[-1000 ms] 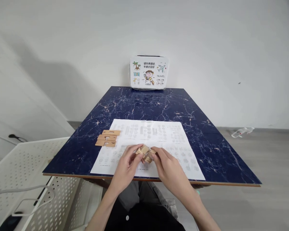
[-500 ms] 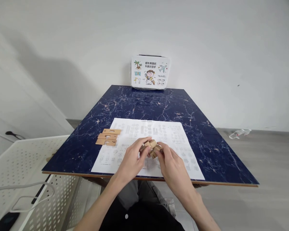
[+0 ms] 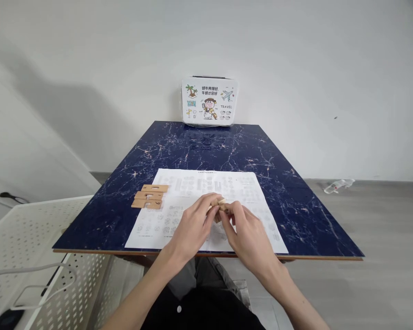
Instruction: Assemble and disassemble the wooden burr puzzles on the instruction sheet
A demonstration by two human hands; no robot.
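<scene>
Between my two hands is a wooden interlocking puzzle (image 3: pixel 220 202), held just above a printed sheet and largely covered by my fingers. My left hand (image 3: pixel 195 223) closes on its left side, thumb and fingers bent over it. From the right, my right hand (image 3: pixel 243 228) grips the other side with thumb and fingertips. The white instruction sheet (image 3: pixel 151 215), printed with rows of small diagrams, lies flat beneath. Left of my hands, three notched wooden puzzle pieces (image 3: pixel 147 196) with numbers on them lie side by side, partly on the sheet's edge.
The blue marble-patterned table (image 3: pixel 206 146) has a white cartoon case (image 3: pixel 209 101) standing at its far edge against the wall. A white perforated basket (image 3: pixel 65 284) with a cable (image 3: pixel 30 270) is at the lower left. A clear plastic item (image 3: pixel 339 185) lies on the floor at right.
My fingers have closed further around the wooden puzzle, so less of it shows. The right hand has turned inward a little. The whole view has shifted slightly.
</scene>
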